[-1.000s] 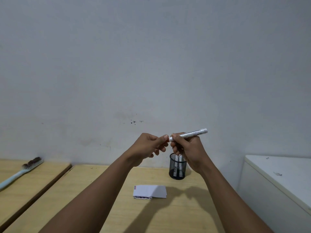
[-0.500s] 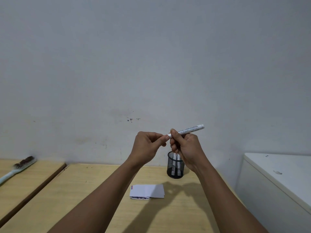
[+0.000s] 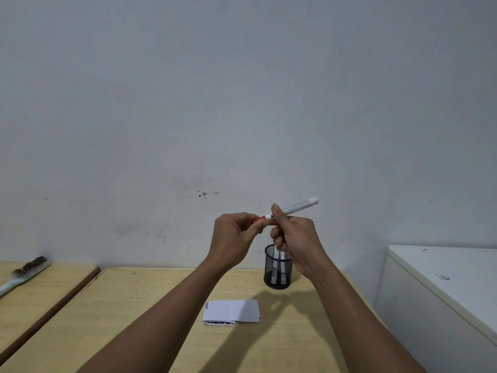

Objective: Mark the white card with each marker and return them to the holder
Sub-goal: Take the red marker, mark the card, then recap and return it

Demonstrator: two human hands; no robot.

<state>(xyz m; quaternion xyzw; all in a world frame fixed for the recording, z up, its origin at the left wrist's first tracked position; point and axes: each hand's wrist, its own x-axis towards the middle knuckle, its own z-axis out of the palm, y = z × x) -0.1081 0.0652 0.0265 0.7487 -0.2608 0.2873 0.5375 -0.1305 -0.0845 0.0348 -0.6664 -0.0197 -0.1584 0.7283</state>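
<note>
The task looks to be somewhere in its middle. The white card (image 3: pixel 231 311) lies flat on the table (image 3: pixel 139 313) in front of the holder (image 3: pixel 277 267), and it already carries short coloured strokes at its upper left corner and a row of dark marks along its lower edge, so some marking seems done. Two markers stand in the holder, upright and leaning slightly. A third marker (image 3: pixel 294 208) is up in the air between both hands, well above the card.

The right hand (image 3: pixel 294 238) has its fingers closed around the middle of the marker's barrel, with the far end pointing up and to the right. The left hand (image 3: pixel 234 238) pinches the near end, where a red piece shows between its fingertips; whether that is a cap coming off or going on cannot be told. Either way, this marker has yet to go back into the holder.

The marker is a slim white plastic cylinder with fine print along it. The holder is a black wire mesh cup, round and see-through. The card looks like thin folded paper. The table is pale, smooth wood with a few dark specks.
</note>
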